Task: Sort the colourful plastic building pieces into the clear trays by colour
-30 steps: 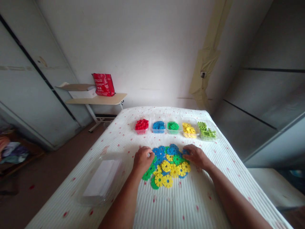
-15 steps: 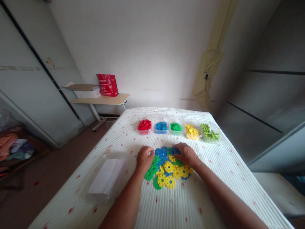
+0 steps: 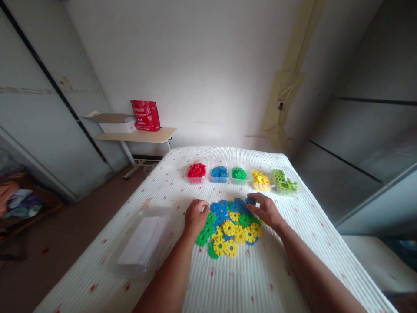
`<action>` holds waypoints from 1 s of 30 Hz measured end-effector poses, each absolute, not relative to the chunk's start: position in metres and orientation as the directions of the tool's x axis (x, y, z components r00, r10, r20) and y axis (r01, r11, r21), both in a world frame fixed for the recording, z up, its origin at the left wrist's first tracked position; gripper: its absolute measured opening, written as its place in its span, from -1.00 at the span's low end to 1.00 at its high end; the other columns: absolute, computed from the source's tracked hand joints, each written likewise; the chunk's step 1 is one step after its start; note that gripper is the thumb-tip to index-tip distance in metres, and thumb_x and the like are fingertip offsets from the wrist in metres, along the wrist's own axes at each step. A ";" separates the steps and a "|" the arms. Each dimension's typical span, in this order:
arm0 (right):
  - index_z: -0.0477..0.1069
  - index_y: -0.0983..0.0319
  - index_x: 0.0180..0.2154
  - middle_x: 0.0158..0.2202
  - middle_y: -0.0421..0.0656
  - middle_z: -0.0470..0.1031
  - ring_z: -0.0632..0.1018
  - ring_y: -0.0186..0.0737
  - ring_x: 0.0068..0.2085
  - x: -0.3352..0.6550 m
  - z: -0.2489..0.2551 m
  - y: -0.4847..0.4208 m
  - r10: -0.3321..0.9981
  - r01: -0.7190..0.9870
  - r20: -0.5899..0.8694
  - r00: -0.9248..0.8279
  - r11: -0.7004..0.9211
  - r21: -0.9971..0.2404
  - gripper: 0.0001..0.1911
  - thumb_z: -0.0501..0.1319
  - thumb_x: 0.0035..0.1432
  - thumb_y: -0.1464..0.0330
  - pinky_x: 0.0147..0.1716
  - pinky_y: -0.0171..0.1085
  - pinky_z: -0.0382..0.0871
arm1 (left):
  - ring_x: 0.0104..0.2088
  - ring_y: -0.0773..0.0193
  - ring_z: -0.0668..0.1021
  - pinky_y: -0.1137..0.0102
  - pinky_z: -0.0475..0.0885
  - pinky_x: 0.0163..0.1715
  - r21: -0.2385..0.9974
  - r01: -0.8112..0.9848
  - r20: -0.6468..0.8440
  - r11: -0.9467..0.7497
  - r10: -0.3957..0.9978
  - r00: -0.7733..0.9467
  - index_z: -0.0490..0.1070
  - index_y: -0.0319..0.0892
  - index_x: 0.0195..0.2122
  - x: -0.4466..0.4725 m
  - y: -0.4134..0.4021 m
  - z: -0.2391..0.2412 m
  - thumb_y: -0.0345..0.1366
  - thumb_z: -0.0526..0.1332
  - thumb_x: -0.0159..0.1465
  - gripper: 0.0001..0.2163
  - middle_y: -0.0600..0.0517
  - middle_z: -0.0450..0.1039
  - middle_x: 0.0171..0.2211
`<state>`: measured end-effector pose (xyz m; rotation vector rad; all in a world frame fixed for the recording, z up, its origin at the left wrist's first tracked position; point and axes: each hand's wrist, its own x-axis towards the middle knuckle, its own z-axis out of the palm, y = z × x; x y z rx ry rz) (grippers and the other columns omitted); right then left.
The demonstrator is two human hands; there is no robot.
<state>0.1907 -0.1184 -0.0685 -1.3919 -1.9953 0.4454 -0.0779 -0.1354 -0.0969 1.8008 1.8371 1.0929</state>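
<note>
The right hand (image 3: 264, 209) curves thumb and fingers about a blue disc (image 3: 250, 201) at the far right of the disc pile (image 3: 229, 228); whether they clamp it, I cannot tell. The left hand (image 3: 196, 214) curls beside the pile's left edge, its grip unclear. Overlapping notched discs could snag or scatter under a sideways drag. Beyond, the filled tubs (image 3: 239, 176) could be knocked by a far reach. Open cloth (image 3: 241, 282) lies nearer; the table's side edges are well apart.
</note>
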 end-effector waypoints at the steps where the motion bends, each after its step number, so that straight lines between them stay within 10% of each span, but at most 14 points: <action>1: 0.45 0.22 -0.14 -0.24 -0.08 0.52 0.50 -0.18 -0.28 0.185 -0.067 -0.119 0.912 0.705 0.323 -0.252 0.401 -0.584 -0.64 0.18 0.02 0.23 -0.26 -0.22 0.39 | -0.33 0.32 0.48 0.44 0.32 -0.30 0.719 0.688 0.264 -0.102 0.955 -0.135 0.43 -0.17 -0.45 -0.078 -0.136 -0.096 -0.35 0.12 0.14 -0.89 0.06 0.47 -0.38; 14: 0.46 0.22 -0.24 -0.22 -0.02 0.50 0.46 -0.06 -0.16 0.128 -0.057 -0.122 0.896 0.891 0.097 -0.433 0.442 -0.106 -0.80 0.20 0.06 0.31 -0.18 -0.18 0.23 | -0.34 0.33 0.47 0.44 0.32 -0.28 0.704 0.699 0.292 -0.128 0.949 -0.120 0.42 -0.17 -0.48 -0.079 -0.133 -0.098 -0.38 0.12 0.14 -0.89 0.07 0.46 -0.42; 25: 0.49 0.23 -0.18 -0.25 -0.11 0.58 0.55 -0.13 -0.25 0.154 -0.066 -0.109 0.966 0.519 0.031 -0.257 0.165 -0.839 -0.63 0.24 -0.07 0.22 -0.22 -0.18 0.41 | -0.35 0.33 0.46 0.45 0.31 -0.28 0.699 0.701 0.302 -0.140 0.947 -0.112 0.40 -0.18 -0.50 -0.078 -0.133 -0.098 -0.40 0.13 0.14 -0.89 0.06 0.44 -0.44; 30: 0.50 0.26 -0.24 -0.26 -0.11 0.59 0.55 -0.12 -0.25 0.162 -0.061 -0.110 0.967 0.286 -0.045 -0.251 0.029 -0.958 -0.59 0.30 -0.19 0.22 -0.23 -0.16 0.43 | -0.35 0.33 0.46 0.45 0.30 -0.27 0.696 0.704 0.303 -0.140 0.946 -0.111 0.41 -0.19 -0.50 -0.079 -0.133 -0.098 -0.40 0.13 0.13 -0.89 0.05 0.44 -0.43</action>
